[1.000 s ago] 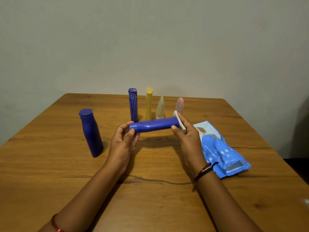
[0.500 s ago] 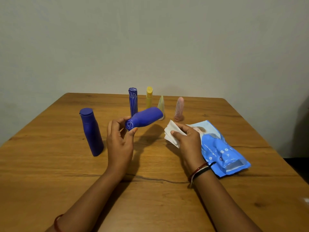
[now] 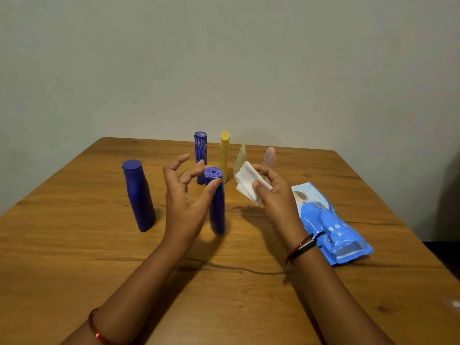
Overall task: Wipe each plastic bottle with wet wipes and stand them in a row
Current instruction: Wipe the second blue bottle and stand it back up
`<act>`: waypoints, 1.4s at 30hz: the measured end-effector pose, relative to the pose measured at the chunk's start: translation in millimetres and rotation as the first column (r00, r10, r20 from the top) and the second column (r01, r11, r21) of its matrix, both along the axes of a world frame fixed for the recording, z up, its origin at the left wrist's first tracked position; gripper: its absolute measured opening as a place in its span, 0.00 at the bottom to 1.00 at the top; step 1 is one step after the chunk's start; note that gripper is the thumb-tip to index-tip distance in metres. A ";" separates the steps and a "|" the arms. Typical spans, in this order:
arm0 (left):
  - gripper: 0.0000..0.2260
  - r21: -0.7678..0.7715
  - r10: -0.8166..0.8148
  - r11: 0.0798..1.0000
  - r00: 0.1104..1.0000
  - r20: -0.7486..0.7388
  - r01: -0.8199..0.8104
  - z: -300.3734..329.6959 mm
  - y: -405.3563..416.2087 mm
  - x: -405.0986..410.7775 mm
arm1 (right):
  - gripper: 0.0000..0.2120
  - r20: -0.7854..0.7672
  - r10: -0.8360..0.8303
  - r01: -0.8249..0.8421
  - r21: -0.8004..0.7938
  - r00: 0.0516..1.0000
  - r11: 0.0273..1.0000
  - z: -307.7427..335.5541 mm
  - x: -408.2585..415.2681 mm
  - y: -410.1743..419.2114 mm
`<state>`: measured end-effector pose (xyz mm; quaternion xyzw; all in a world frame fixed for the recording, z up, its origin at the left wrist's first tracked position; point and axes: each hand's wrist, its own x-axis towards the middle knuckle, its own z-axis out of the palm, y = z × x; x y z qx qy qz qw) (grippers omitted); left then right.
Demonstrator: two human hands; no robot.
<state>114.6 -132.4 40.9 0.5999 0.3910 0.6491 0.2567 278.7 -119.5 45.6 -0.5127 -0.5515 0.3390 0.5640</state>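
A slim blue bottle stands upright on the wooden table, near the middle. My left hand holds it at the cap, thumb on the front and fingers curled behind, index finger lifted. Just to the right, my right hand grips a folded white wet wipe, held apart from the bottle. A larger blue bottle stands to the left. Behind, in a row, stand a patterned blue bottle, a yellow bottle, a pale green tube and a pink tube.
A blue wet-wipes pack lies flat to the right of my right wrist. A plain wall rises behind the table's far edge. A long crack runs across the tabletop in front of my forearms.
The slim blue bottle went from lying sideways between both hands to standing upright on the table under my left hand. My right hand drew away to the right with the wipe.
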 end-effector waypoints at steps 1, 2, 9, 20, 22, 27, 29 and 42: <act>0.27 -0.014 -0.011 1.000 1.000 -0.009 0.011 -1.6 1.2 0.7 | 0.17 0.060 0.009 -0.012 0.059 0.998 0.998 6.9 -3.1 0.3; 0.26 -0.024 -0.016 1.000 1.000 -0.018 0.016 -2.8 1.9 1.4 | 0.17 0.108 0.017 -0.030 0.123 0.994 0.992 13.7 -6.3 0.0; 0.23 -0.044 -0.035 0.999 0.995 -0.097 0.031 -10.5 8.9 -1.0 | 0.17 0.529 -0.078 -0.181 0.420 0.845 0.889 35.7 -13.4 -2.7; 0.26 -0.153 -0.157 0.979 0.976 -0.151 0.133 -7.6 17.5 11.9 | 0.25 0.585 0.085 -0.314 0.302 0.807 0.900 16.9 3.6 -5.5; 0.24 -0.134 -0.147 0.982 0.981 -0.129 0.130 -8.5 15.5 11.0 | 0.25 0.597 0.084 -0.319 0.299 0.798 0.899 15.1 8.4 -7.3; 0.21 -0.135 -0.183 0.976 0.979 -0.085 0.170 -8.1 14.1 9.8 | 0.27 0.602 0.015 -0.307 0.387 0.799 0.869 15.6 31.7 -8.7; 0.21 -0.152 -0.196 0.971 0.978 -0.070 0.184 -8.0 14.5 9.0 | 0.27 0.580 -0.044 -0.242 0.406 0.813 0.881 20.1 39.4 -6.1; 0.20 -0.137 -0.163 0.978 0.985 -0.050 0.155 -6.2 11.7 11.5 | 0.22 0.640 0.044 -0.348 0.357 0.767 0.867 21.3 9.5 -8.1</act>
